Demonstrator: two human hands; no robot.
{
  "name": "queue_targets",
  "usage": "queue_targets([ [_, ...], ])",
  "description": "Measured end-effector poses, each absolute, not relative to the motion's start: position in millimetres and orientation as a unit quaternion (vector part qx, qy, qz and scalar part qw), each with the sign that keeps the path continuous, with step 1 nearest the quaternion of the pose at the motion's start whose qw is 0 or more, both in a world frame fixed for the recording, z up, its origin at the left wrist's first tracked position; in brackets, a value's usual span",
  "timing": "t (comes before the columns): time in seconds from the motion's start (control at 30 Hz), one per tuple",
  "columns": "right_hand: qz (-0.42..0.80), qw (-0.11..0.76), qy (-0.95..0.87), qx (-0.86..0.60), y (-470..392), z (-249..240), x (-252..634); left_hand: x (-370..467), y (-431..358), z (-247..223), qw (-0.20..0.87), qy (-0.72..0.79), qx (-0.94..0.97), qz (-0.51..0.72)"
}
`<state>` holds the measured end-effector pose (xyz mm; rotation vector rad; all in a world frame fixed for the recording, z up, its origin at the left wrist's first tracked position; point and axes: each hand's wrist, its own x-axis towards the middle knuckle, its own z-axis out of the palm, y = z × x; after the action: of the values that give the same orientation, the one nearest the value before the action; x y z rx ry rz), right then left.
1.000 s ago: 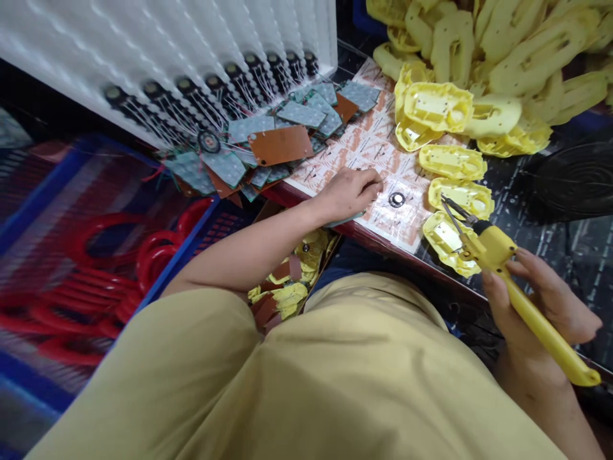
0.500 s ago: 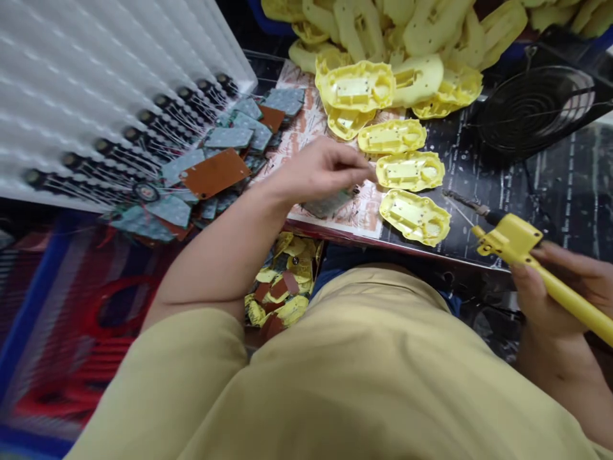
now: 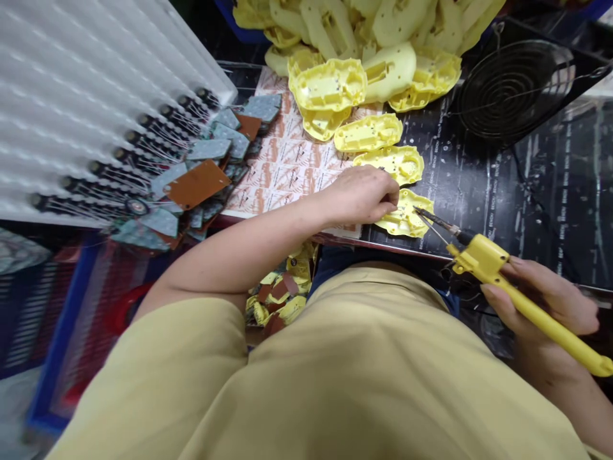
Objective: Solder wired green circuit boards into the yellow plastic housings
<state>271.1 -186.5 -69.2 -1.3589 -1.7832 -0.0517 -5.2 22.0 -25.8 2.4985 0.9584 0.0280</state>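
The black table [image 3: 536, 236] is the biggest thing before me, then the white ribbed block [image 3: 96, 96] to the left, and the heap of yellow shells [image 3: 330, 25] at the far side. Smaller is the pile of circuit boards [image 3: 208, 150], wired to dark round parts along the block.

My right hand [image 3: 550, 294] is closed around the yellow soldering tool [image 3: 488, 255]. My left hand [image 3: 366, 195] has its fingers bent together over the nearest shell [image 3: 409, 217], which lies at the table's near edge; whether they pinch anything, I can't tell.

Smallest is the dark tip [image 3: 426, 213], over that shell, contact unclear. If it is hot, a small slip of my right wrist could melt the plastic or burn my left fingertips — they're that near. And a sideways push could skid the shell off the edge.
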Motion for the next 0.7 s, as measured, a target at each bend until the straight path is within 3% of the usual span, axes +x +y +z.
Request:
queue_targets([
  [0.13,0.012,0.477,-0.717,-0.508,-178.1,-71.5,274.3,-1.4,23.5,-18.7,0.232,0.340,0.911,-0.016],
  [0.27,0.043,0.447,-0.753,-0.481,-170.1,-76.6,283.0,1.8,24.2,-16.2,0.250,0.342,0.904,-0.060],
  [0.7,-0.047,0.412,-0.762,-0.496,-172.6,-82.5,291.8,-0.1,34.4,-15.9,0.281,0.339,0.897,-0.035],
])
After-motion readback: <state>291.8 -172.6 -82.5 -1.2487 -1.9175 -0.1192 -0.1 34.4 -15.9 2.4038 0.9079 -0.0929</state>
